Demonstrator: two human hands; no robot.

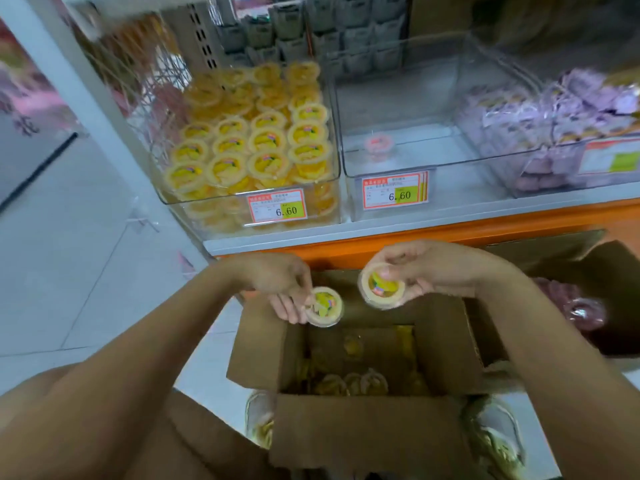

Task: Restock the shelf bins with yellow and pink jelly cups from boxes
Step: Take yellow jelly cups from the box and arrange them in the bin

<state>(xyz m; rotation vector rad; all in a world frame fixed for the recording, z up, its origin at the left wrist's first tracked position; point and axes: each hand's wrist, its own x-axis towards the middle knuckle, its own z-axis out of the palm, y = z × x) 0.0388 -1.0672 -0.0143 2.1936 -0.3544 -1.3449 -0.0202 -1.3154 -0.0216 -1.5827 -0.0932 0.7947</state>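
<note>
In the lower middle of the frame, the left hand (284, 289) is pinching a yellow jelly cup (325, 306) at its rim, thumb on the lid and fingers beneath, so its grip is narrow and full. Just to the right, the right hand (426, 271) is holding a second yellow cup (381, 287), fingers curling round the edge and the lid tilting toward the camera. Both cups are hanging above the open cardboard box (363, 434), where more yellow cups are lying in the dim bottom.

In the upper middle, the yellow bin (207, 206) is looking nearly full, its cups sitting lid-up in rows. The clear bin (450, 188) beside it is holding a single pink cup (379, 145).

These cups are probably handling light, with thin, fairly stiff walls and a film lid that a pressing thumb could dent. The smooth sides may be slipping easily, so the rim looks like the safest place to hold.
</note>
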